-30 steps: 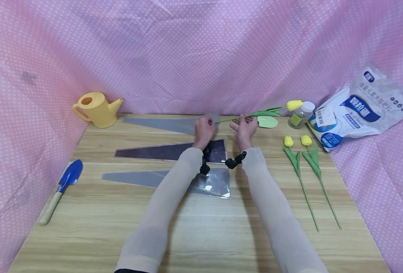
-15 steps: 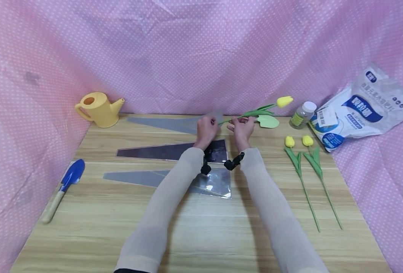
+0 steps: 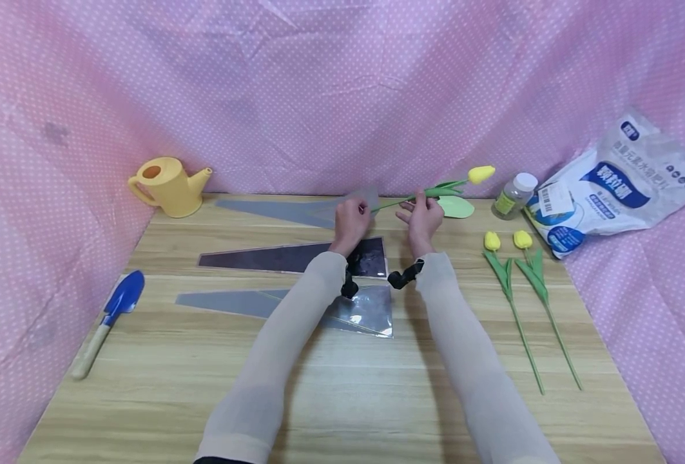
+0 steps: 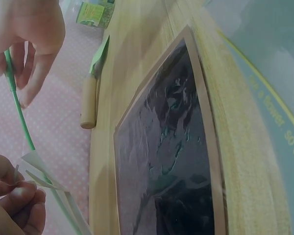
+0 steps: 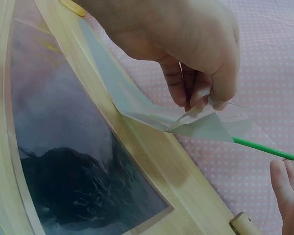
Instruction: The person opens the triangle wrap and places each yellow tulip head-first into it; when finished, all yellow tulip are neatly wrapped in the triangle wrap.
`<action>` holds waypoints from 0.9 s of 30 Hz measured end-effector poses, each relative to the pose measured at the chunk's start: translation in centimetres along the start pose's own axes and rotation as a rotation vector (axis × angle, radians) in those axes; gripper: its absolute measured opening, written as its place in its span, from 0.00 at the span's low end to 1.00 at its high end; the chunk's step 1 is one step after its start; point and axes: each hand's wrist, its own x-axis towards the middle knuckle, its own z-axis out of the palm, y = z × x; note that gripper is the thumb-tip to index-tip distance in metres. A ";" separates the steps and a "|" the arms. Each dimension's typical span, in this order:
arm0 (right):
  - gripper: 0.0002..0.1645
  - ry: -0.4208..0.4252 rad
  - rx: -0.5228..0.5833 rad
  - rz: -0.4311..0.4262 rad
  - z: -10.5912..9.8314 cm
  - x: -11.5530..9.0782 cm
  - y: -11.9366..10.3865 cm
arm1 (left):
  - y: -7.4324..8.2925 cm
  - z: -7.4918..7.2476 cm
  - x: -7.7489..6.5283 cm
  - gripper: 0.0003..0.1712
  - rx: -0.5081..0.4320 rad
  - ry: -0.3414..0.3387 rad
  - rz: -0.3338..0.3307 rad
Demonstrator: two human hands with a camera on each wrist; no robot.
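Observation:
My left hand (image 3: 350, 222) pinches the raised mouth of a grey tapered flower sleeve (image 3: 278, 210) at the table's far edge. A yellow tulip (image 3: 481, 174) slants up to the right, with my right hand (image 3: 424, 220) gripping its green stem below the leaves. In the right wrist view, the stem (image 5: 264, 148) runs into the opening of the sleeve, whose clear film is lifted under the left fingertips. The left wrist view has the stem's lower end showing inside the sleeve's mouth. Several right fingers spread loosely beside the stem.
A dark sleeve (image 3: 267, 258) and another grey sleeve (image 3: 220, 301) lie nearer. Two tulips (image 3: 516, 309) rest at right. Behind are a green trowel (image 3: 455, 207), a bottle (image 3: 510, 200) and a fertilizer bag (image 3: 603, 187). A watering can (image 3: 171, 187) and blue trowel (image 3: 123, 293) stand left.
The tulip has moved left, its stem going further into the sleeve. My right hand went left with it, then shifted back right along the stem. My left hand stays at the sleeve's mouth.

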 end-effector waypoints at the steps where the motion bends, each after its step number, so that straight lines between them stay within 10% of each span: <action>1: 0.10 0.002 0.008 0.003 0.0 0.0 -0.1 | 0.0 0.0 0.0 0.08 -0.001 0.001 0.002; 17: 0.16 -0.089 -0.036 -0.005 0.6 -0.7 0.6 | 0.3 0.0 0.1 0.09 0.019 -0.001 0.011; 27: 0.10 -0.003 0.051 0.005 -0.2 -0.2 -0.4 | 0.2 0.0 0.1 0.09 0.003 0.005 0.015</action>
